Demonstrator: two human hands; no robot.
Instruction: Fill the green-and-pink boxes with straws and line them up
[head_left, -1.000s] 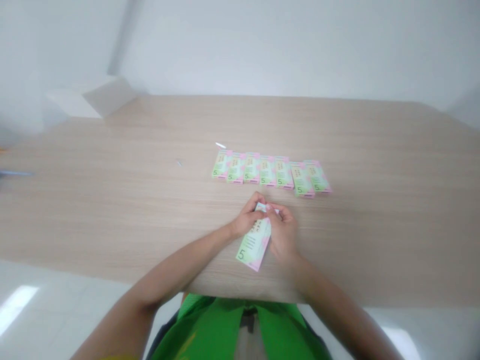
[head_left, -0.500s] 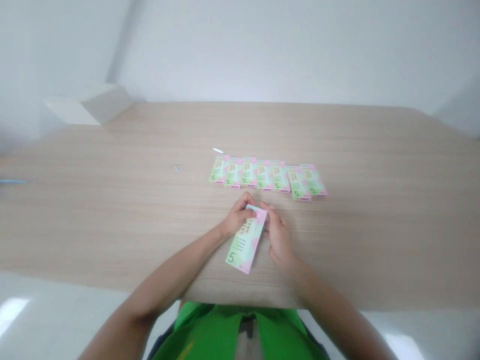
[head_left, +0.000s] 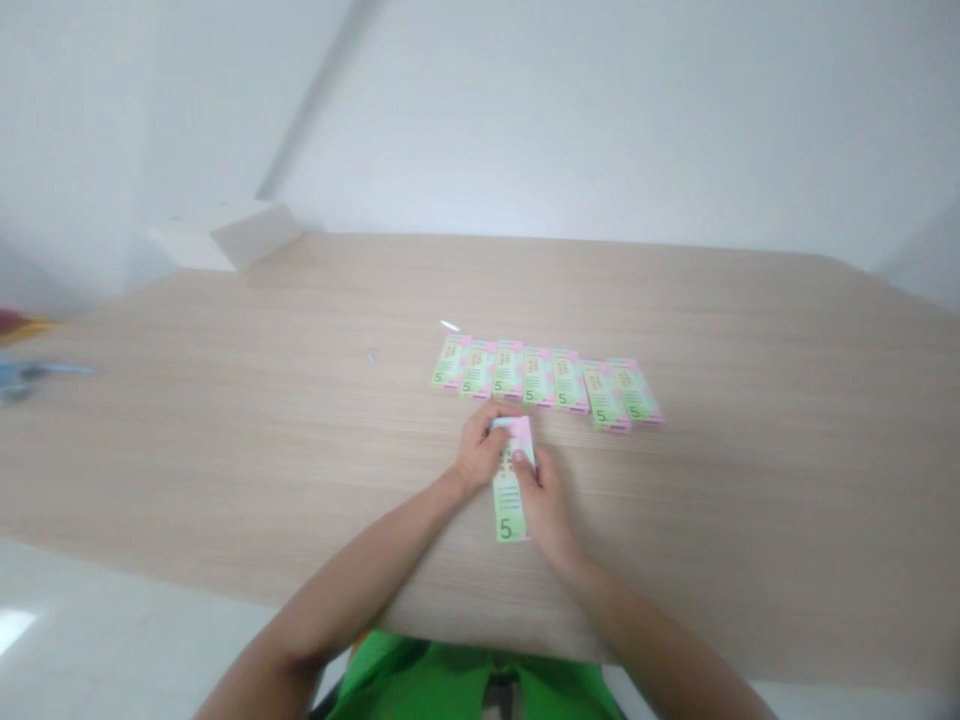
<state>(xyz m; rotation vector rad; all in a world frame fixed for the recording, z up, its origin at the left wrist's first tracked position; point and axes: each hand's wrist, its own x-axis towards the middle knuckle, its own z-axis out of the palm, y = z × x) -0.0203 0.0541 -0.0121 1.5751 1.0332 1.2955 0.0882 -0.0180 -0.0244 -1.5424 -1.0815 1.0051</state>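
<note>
Between my two hands is a flat, oblong pink-and-green packet (head_left: 509, 510) printed with a large 5. My left hand (head_left: 480, 445) grips its upper left side, thumb on the printed face and fingers behind. On the right edge, my right hand (head_left: 546, 500) is closed too, its thumb pressed on the face. Whether it is a card, a booklet or a thin box I cannot tell. Just beyond my hands, several similar packets (head_left: 508, 370) lie side by side in a row on the wooden table (head_left: 300, 430), the two at the right set slightly nearer me.
A small white strip (head_left: 450, 326) lies behind the row's left end, and a tiny scrap (head_left: 372, 356) is farther left. At the back left stands a white box-like object (head_left: 255, 235). Blurred blue items (head_left: 45, 372) show at the far left edge.
The packet has turned from slanted to nearly upright in view. My right thumb has come onto its face. The camera view has shifted, with the row now lower in the picture.
</note>
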